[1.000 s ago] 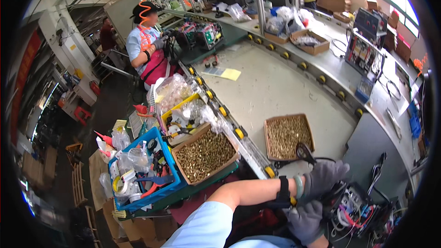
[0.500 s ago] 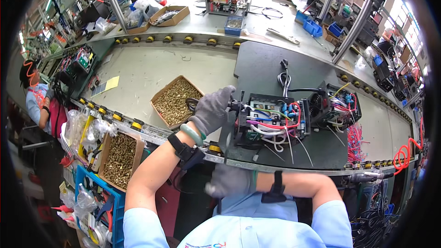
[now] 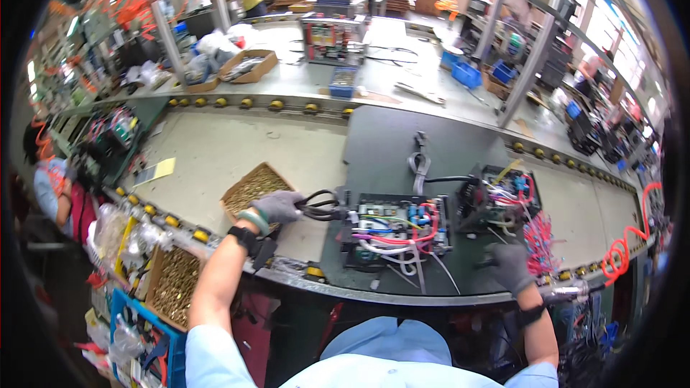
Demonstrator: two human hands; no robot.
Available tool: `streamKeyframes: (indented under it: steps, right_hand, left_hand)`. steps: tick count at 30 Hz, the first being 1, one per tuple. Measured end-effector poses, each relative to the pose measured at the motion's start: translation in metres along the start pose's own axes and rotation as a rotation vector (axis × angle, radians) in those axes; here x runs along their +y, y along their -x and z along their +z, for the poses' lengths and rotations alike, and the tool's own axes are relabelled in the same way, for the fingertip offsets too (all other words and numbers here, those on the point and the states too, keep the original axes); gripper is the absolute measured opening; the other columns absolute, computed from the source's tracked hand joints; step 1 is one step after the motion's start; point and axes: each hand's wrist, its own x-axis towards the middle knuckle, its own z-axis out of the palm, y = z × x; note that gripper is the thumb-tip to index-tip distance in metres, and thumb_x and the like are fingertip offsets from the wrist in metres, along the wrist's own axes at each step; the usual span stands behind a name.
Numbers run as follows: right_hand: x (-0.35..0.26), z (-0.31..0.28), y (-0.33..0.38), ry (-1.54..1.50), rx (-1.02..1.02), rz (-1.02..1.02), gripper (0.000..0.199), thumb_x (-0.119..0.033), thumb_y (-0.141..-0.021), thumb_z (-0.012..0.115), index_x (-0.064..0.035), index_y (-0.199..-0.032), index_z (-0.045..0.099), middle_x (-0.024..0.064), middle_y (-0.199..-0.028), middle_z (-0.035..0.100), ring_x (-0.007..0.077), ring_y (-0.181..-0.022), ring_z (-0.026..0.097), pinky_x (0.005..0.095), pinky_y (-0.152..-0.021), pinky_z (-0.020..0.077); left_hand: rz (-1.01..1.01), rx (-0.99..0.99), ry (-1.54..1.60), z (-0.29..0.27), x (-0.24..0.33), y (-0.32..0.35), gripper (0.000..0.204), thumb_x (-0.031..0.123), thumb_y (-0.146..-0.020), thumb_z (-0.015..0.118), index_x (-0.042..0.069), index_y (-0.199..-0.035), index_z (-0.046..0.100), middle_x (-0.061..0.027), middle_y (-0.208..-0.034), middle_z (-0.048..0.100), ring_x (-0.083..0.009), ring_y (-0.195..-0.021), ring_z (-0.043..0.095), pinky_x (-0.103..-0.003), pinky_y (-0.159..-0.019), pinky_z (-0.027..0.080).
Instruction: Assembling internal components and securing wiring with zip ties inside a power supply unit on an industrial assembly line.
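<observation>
My left hand (image 3: 279, 206), in a grey glove, is closed on a looped black cable (image 3: 320, 205) beside the near open-topped electronic unit (image 3: 395, 233). That unit carries red, white, blue and yellow wires and lies on a dark board (image 3: 374, 151). White cable ties (image 3: 447, 276) stick out from its front. My right hand (image 3: 512, 267), also gloved, is over the board's right front part, next to a bunch of pink-red wires (image 3: 540, 241). Its fingers are blurred, and whether they hold anything is unclear. A second wired unit (image 3: 499, 197) with a black fan stands behind that hand.
A cardboard box of brass-coloured small parts (image 3: 248, 190) lies behind my left hand; another such box (image 3: 172, 280) is at the lower left. Yellow rollers (image 3: 275, 105) line the conveyor. A coiled red air hose (image 3: 622, 244) hangs at right, near a co-worker's seat-side arm (image 3: 63, 201) far left.
My left hand has come away from the unit's side to the left, with the cable. My right hand has moved from in front of my body to the board's right. The view has tilted up.
</observation>
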Motion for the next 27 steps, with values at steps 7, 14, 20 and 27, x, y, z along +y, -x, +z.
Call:
streamKeyframes:
  steps: [7,14,20,27]
  right_hand:
    - [0.037,0.078,-0.009,0.089,-0.145,0.035,0.021,-0.020,-0.082,0.062,-0.0149,-0.102,0.066,0.0100,-0.097,0.065,0.0315,-0.096,0.061,0.0491,-0.095,0.0410]
    - [0.045,0.105,0.019,0.029,0.098,0.139,0.027,-0.016,-0.079,0.065,-0.0106,-0.105,0.062,0.0192,-0.096,0.059,0.0416,-0.097,0.054,0.0543,-0.089,0.0408]
    - [0.059,0.101,0.022,0.009,0.012,0.059,0.031,-0.016,-0.083,0.063,-0.0045,-0.111,0.064,0.0269,-0.109,0.063,0.0421,-0.105,0.061,0.0527,-0.090,0.0452]
    - [0.047,0.099,-0.010,0.252,0.217,-0.168,0.026,-0.020,-0.082,0.066,-0.0093,-0.106,0.066,0.0161,-0.096,0.069,0.0341,-0.088,0.066,0.0496,-0.080,0.0508]
  left_hand:
    - [-0.092,0.013,-0.221,-0.008,0.022,0.009,0.037,0.027,-0.073,0.065,0.014,-0.108,0.068,-0.0133,-0.098,0.072,-0.0336,-0.095,0.068,-0.042,-0.081,0.053]
    - [-0.211,0.596,-0.445,-0.036,0.023,0.032,0.023,0.033,-0.075,0.070,0.015,-0.089,0.069,-0.0119,-0.080,0.069,-0.0317,-0.076,0.068,-0.046,-0.067,0.048]
    - [0.403,1.459,-0.744,-0.110,0.090,0.015,0.022,0.020,-0.081,0.065,0.017,-0.102,0.064,-0.0090,-0.118,0.058,-0.0304,-0.110,0.052,-0.055,-0.096,0.038]
    - [0.459,0.435,-0.187,-0.078,0.167,-0.077,0.039,0.018,-0.086,0.055,0.012,-0.124,0.062,-0.0223,-0.115,0.064,-0.0386,-0.106,0.062,-0.045,-0.088,0.049]
